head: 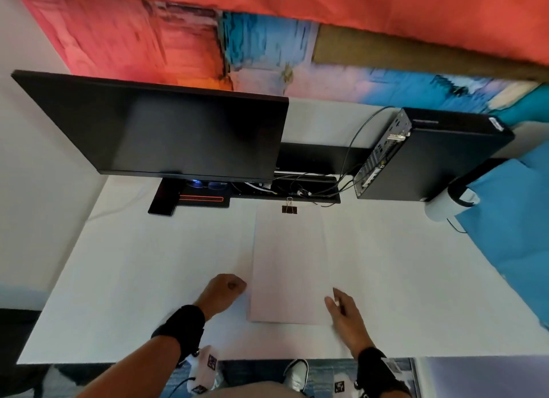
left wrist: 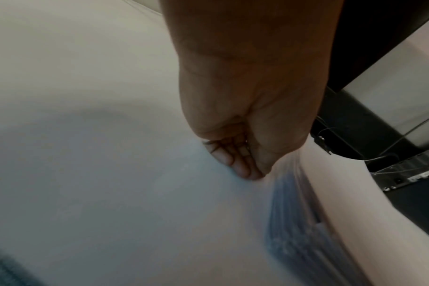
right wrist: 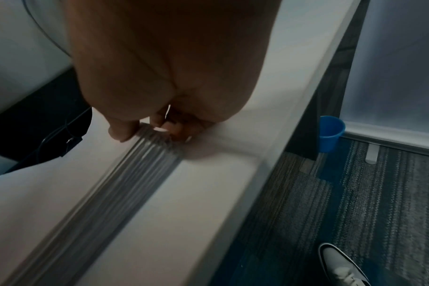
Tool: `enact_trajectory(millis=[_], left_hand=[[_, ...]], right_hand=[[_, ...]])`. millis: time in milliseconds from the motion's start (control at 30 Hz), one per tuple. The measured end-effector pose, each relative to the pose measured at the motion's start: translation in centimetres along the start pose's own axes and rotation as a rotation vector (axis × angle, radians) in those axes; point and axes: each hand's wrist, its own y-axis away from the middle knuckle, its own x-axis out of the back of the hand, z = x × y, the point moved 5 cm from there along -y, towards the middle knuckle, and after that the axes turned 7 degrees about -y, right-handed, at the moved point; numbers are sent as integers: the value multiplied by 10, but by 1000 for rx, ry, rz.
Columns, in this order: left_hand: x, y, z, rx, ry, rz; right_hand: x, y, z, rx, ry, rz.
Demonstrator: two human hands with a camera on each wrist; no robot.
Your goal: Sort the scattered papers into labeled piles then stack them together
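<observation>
On the desk [head: 148, 279] — flat rectangular paper stack [head: 289, 264].

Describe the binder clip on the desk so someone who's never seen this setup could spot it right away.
Start at the big black monitor on the white desk. Below its right corner lies a stack of white paper. The binder clip grips the stack's far edge: small, black, with wire handles, the only dark thing on the paper.

A dark monitor [head: 166, 130] stands at the back of the white desk [head: 133, 279]. Right of the monitor lies a black computer box [head: 430, 160] with cables [head: 350, 166]. Below the desk, right of it, a blue bin [right wrist: 331, 133] sits on carpet [right wrist: 355, 203]
</observation>
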Motion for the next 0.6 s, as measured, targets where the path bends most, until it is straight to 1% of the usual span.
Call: enact_trajectory(millis=[100,267,433,500,600], left_hand=[[-8,12,-25,-25,-59,-31],[-24,17,-37,-47,-85,-59],[-27,18,-34,-82,-154,10],[-31,18,-38,-78,-204,31],[-34,17,-43,-111,-240,71]], right_hand=[[4,11,14,20,-11,-16],[11,12,16,32,-11,-27],[11,13,13,48,-7,-33],[10,14,17,46,-20,-35],[11,13,19,42,-51,-28]])
